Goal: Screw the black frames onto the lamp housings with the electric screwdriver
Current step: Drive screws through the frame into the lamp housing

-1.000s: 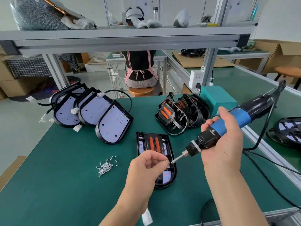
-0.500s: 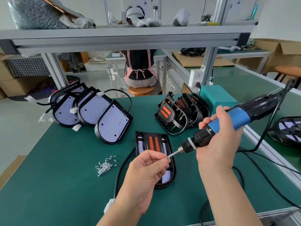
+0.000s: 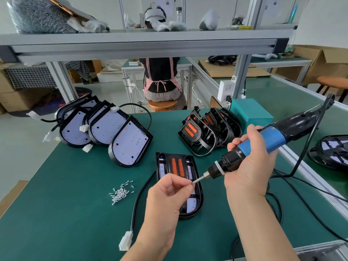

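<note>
Lower centre: left hand (image 3: 167, 200) pinches at the bit tip (image 3: 194, 182), likely loading a screw (too small to confirm). Right hand (image 3: 248, 172) grips electric screwdriver (image 3: 271, 141). Framed lamp housing (image 3: 177, 165) lies beneath on worktop (image 3: 66, 213), mid-frame. Next: bit squarely into frame hole.

I can make out no text, label or number; the printed sheets (image 3: 270, 6) behind the shelf are too blurred.

A black frame (image 3: 190, 161) is seated flat on the lamp housing (image 3: 190, 215) on the counter (image 3: 75, 204); the blue-and-black electric screwdriver (image 3: 263, 146) is tilted tip-down above it.
</note>
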The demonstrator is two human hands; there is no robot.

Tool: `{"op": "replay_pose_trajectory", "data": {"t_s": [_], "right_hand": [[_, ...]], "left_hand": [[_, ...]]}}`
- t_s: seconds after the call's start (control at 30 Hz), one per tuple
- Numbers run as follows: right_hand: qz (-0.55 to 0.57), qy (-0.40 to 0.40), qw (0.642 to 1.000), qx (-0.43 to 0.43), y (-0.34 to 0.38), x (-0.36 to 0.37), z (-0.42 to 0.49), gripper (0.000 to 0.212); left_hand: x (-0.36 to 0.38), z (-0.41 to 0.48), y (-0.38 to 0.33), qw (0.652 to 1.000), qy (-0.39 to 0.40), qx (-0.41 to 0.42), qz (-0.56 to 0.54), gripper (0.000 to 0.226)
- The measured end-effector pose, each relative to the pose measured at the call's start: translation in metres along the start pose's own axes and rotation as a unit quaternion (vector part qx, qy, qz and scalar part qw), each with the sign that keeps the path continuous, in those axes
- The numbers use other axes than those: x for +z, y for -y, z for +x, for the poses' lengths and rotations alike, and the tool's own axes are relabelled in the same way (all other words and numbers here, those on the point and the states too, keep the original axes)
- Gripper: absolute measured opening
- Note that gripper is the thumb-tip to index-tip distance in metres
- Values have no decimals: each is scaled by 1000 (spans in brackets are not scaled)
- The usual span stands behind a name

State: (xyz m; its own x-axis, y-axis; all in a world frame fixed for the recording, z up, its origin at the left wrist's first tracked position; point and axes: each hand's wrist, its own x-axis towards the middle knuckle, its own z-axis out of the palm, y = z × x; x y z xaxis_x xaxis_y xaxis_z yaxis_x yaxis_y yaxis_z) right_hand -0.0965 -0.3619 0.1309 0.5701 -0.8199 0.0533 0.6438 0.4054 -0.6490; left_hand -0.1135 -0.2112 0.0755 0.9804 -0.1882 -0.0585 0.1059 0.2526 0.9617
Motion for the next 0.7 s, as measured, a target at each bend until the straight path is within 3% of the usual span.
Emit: {"op": "replay_pose_trajectory", "data": {"t_s": [0.13, 0.3, 0.43, 0.6, 0.7], "right_hand": [[-7, -12, 1000, -2, 0, 3, 0, 22], [17, -49, 998, 39, -3, 0, 4, 27], [29, -49, 996, 67, -7, -6, 7, 26], [40, 62, 996, 49, -6, -11, 6, 20], [44, 82, 995, 37, -4, -8, 5, 24]], "left_hand": [[5, -4, 4, 996, -39, 62, 42, 27], [9, -1, 2, 996, -59, 68, 19, 30], [8, -3, 1, 998, -54, 12, -28, 25], [2, 2, -1, 993, -7, -101, -61, 19], [3, 0, -4, 990, 2, -109, -93, 5]]}}
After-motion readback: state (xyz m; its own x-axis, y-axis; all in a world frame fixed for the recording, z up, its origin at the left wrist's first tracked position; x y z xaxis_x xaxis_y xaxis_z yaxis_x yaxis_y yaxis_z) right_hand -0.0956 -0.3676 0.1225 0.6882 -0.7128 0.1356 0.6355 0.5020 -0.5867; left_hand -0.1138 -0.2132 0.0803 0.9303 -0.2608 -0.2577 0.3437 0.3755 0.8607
